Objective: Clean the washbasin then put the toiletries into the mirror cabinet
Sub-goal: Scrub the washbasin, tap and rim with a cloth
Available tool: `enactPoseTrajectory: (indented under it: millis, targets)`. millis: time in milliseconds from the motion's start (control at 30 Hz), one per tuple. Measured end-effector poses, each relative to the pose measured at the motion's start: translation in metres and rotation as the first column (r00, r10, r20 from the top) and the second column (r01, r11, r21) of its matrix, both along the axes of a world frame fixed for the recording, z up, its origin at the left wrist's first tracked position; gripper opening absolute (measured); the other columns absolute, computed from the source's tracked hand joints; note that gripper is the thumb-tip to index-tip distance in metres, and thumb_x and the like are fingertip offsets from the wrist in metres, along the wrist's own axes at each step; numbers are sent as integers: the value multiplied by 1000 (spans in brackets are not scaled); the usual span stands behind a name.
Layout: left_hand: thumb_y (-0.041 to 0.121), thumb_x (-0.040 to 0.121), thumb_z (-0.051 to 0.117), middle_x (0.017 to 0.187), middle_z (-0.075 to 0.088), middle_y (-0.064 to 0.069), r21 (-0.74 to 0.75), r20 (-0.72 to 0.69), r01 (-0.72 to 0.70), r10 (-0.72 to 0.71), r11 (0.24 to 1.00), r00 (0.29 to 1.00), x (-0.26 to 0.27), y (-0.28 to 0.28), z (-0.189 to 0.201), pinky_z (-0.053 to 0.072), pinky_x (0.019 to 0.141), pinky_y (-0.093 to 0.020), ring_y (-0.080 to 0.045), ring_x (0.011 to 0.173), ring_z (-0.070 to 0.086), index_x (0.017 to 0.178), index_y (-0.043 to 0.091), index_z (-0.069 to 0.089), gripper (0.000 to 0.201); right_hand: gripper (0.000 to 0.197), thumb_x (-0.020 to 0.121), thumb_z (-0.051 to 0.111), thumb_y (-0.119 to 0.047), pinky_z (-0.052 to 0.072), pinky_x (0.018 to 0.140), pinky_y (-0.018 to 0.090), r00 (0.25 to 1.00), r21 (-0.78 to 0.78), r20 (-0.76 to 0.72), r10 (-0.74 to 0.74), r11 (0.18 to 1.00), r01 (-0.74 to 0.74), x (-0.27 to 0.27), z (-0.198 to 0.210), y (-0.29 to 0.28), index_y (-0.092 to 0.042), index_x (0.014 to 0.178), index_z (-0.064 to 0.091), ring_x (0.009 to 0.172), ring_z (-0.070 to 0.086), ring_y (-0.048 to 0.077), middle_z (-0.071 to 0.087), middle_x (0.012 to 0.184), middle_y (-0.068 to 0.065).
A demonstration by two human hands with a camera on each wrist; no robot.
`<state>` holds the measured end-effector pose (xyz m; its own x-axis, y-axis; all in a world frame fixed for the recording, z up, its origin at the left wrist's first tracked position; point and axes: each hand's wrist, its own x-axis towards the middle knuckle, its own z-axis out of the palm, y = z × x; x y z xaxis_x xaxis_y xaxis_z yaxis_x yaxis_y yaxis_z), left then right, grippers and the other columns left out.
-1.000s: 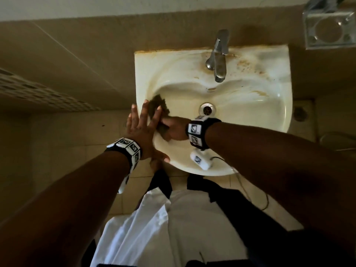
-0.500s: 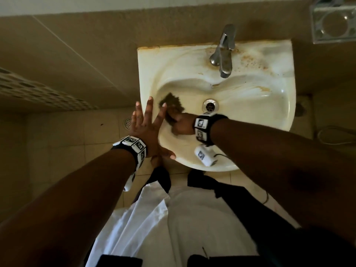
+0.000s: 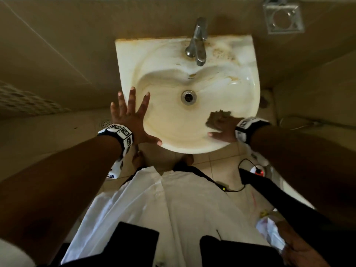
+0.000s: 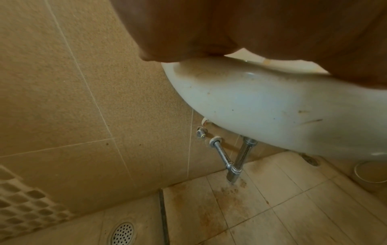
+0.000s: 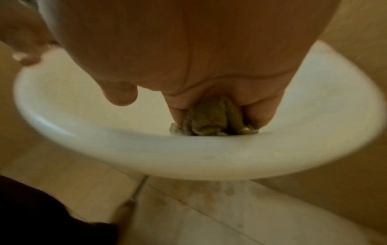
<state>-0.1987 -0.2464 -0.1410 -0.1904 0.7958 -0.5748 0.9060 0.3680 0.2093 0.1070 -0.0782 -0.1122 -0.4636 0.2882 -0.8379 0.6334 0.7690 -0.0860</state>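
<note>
A stained white washbasin (image 3: pixel 227 87) hangs on the wall, with a chrome tap (image 3: pixel 197 43) at its back and a drain (image 3: pixel 188 96) in the middle. My right hand (image 3: pixel 221 128) grips a dark green scouring pad (image 3: pixel 217 117) and presses it against the bowl's near right side. In the right wrist view the scouring pad (image 5: pixel 211 121) is bunched under curled fingers against the washbasin (image 5: pixel 146 149). My left hand (image 3: pixel 133 118) lies flat with spread fingers on the basin's left rim. From the left wrist view, the palm covers the top and the washbasin (image 4: pixel 272 107) shows its underside.
An empty metal holder (image 3: pixel 283 18) is fixed to the wall at the upper right. Chrome drain pipes (image 4: pixel 232 159) run beneath the basin. A floor drain (image 4: pixel 122 233) sits in the stained tiles at the left. A black cable (image 3: pixel 240 182) hangs by my white shirt.
My right hand has swept the scouring pad from the bowl's left side across to its near right side. The left hand stays spread on the left rim.
</note>
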Motion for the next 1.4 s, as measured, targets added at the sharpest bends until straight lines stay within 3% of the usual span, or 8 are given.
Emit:
enactPoseTrajectory:
  millis: [100, 233, 367, 500, 633, 833, 1100, 1400]
  targets:
    - [104, 37, 54, 163, -36, -5, 81, -26, 11, -9, 997, 1000, 4, -7, 1, -9, 118, -68, -39, 149, -30, 148, 45, -35, 154, 72, 100, 29, -61, -9, 120, 27, 980, -181, -196, -24, 983, -13, -27, -9, -53, -22, 159, 16, 153, 2, 24, 5, 166, 6]
    - [107, 42, 42, 167, -25, -3, 169, -3, 107, -108, 980, 994, 58, -12, -7, -8, 119, -64, -36, 151, -26, 156, 43, -21, 146, 55, 104, 41, -41, 14, 120, 27, 959, -261, -273, -70, 965, -4, -2, -3, -57, -25, 156, 29, 148, 26, 21, 28, 162, 2]
    - [110, 38, 33, 166, -29, -2, 90, 7, 116, -118, 989, 993, 118, 6, -13, -12, 120, -60, -35, 149, -33, 154, 41, -28, 147, 46, 100, 48, -33, 35, 115, 45, 929, -170, -338, 153, 961, -220, 73, -4, 39, -30, 146, 48, 138, 44, 25, 48, 150, 0]
    - [106, 39, 44, 163, -34, -1, 9, 40, 46, -46, 999, 998, 170, 27, -12, -11, 121, -60, -35, 146, -37, 148, 42, -37, 150, 46, 88, 62, 0, 22, 115, 55, 759, 97, -496, 422, 896, -434, 97, -4, 162, -19, 130, 66, 135, 47, 38, 58, 140, 10]
    - [106, 36, 48, 164, -32, -2, -89, -14, -46, 45, 995, 999, 204, 33, -16, -10, 122, -58, -34, 147, -36, 146, 41, -41, 155, 41, 100, 50, -10, 5, 121, 37, 816, 184, -451, 362, 932, -311, 68, -14, 225, -13, 141, 54, 151, 14, 38, 39, 155, 8]
    - [94, 48, 58, 167, -26, -3, -91, -92, -98, 90, 991, 992, 211, 35, -17, -7, 122, -57, -35, 150, -30, 146, 41, -40, 149, 40, 102, 51, -20, 7, 120, 31, 760, 96, -530, 377, 917, -388, 102, -6, 248, -21, 142, 53, 152, 13, 22, 38, 155, -6]
    - [82, 63, 55, 165, -29, -2, -111, -121, -107, 94, 988, 988, 214, 37, -14, -10, 121, -59, -35, 151, -28, 145, 45, -40, 131, 63, 100, 45, -23, 17, 122, 37, 795, 179, -603, -68, 959, 218, 9, -19, 254, -26, 157, 18, 149, 21, 28, 18, 165, 2]
    - [91, 49, 62, 164, -32, -4, -178, -95, -110, 94, 978, 991, 211, 40, -8, -11, 121, -60, -36, 149, -31, 146, 42, -40, 149, 69, 91, 42, -4, 15, 124, 43, 745, 169, -660, 102, 986, 15, -66, -12, 154, -8, 156, 21, 152, 8, 32, 13, 165, 11]
